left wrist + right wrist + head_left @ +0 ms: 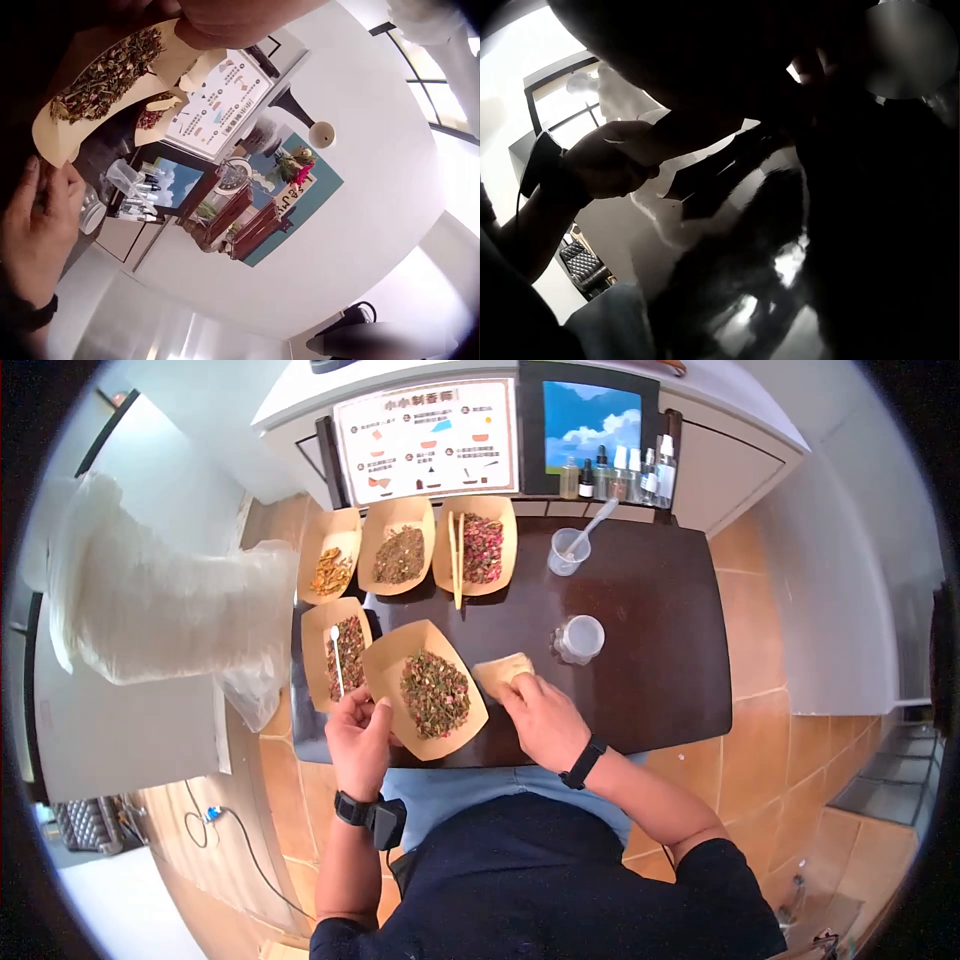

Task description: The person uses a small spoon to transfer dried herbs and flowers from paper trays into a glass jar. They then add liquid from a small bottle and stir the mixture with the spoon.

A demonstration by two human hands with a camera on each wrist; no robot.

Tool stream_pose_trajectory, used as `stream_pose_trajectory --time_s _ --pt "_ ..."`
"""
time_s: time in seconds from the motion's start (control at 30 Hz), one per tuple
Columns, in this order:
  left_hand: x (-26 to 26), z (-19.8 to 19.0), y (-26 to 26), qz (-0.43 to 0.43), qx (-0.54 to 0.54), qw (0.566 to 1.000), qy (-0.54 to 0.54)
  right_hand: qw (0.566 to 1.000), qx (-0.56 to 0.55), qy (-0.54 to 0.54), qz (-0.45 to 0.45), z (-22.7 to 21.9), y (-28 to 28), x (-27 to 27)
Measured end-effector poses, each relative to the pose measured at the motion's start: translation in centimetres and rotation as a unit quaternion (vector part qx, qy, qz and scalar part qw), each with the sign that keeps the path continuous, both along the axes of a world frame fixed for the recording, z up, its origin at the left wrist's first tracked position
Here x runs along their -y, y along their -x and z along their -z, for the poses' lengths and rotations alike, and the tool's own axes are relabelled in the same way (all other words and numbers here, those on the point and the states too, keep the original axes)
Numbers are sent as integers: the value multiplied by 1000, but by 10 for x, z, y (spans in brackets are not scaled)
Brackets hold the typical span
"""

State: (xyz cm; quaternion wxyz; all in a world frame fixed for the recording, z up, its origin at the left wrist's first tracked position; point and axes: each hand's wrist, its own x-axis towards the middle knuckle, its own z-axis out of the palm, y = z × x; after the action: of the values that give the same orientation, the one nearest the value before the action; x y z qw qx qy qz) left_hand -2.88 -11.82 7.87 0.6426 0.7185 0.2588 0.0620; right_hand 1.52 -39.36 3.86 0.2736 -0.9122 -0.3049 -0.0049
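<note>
My left hand (359,738) grips the near-left side of a kraft paper tray (385,660), thumb on its rim. The tray is tilted and holds a mix of dried herbs and petals (435,695). To its right, my right hand (545,720) pinches a small tan piece that looks like a cloth pouch (500,674), close beside the tray's edge. In the left wrist view, the right hand (45,225) shows below the tray (56,146). The right wrist view is mostly dark.
More paper trays stand behind and left: orange-brown bits (331,572), brown herb (400,555), rosebuds (484,550) under wooden tongs (457,560), and a mix with a white spoon (337,660). A clear cup (566,555) with a stirrer, a lidded jar (581,639) and several bottles (630,475) stand right.
</note>
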Motion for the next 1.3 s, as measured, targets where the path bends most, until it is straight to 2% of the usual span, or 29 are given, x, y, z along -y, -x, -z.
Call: stream_pose_trajectory --time_s 0.17,0.33,0.37,0.47,0.5,0.53,0.73,0.8,0.87,0.93,1.03,1.07,1.1,1.13,1.2,1.27,1.3 --pt "10 14 2 31 -20 999 17 995 -79 11 -67 -10 11 45" --pt "16 23 -2 65 -24 998 5 989 -130 63 38 -28 12 118" --pt "17 27 -4 62 -28 998 15 990 -106 64 70 -26 7 133" --pt "19 39 -13 63 -20 996 51 983 -52 95 147 -26 -22 167" --pt "19 42 -15 62 -16 995 77 984 -32 73 161 -22 -35 175" --pt "19 44 -17 65 -17 995 73 979 -45 78 180 -20 -48 181" --pt "23 50 -37 49 -17 995 80 985 12 66 159 -8 -129 187" --pt "24 48 -38 56 -20 995 78 987 17 4 162 -6 -143 183" --pt "26 49 -38 42 -7 989 139 987 17 -5 161 -3 -148 182" --pt "29 48 -37 34 -6 989 147 986 16 -9 164 -10 -147 179" --pt "27 54 -33 26 6 985 173 969 129 -44 207 -17 -136 171" --pt "25 57 -33 27 9 983 182 969 123 -37 210 -20 -132 167" --pt "27 54 -32 24 12 983 183 955 41 -127 265 -31 -127 160" --pt "36 47 -32 -5 1 985 171 923 -39 -217 317 -37 -124 155" --pt "35 45 -31 5 -2 983 184 918 -33 -234 318 -32 -121 155" --pt "37 44 -29 2 0 980 197 892 -130 -317 296 -35 -113 149" --pt "38 42 -27 -3 5 978 207 888 -145 -331 286 -39 -107 144"
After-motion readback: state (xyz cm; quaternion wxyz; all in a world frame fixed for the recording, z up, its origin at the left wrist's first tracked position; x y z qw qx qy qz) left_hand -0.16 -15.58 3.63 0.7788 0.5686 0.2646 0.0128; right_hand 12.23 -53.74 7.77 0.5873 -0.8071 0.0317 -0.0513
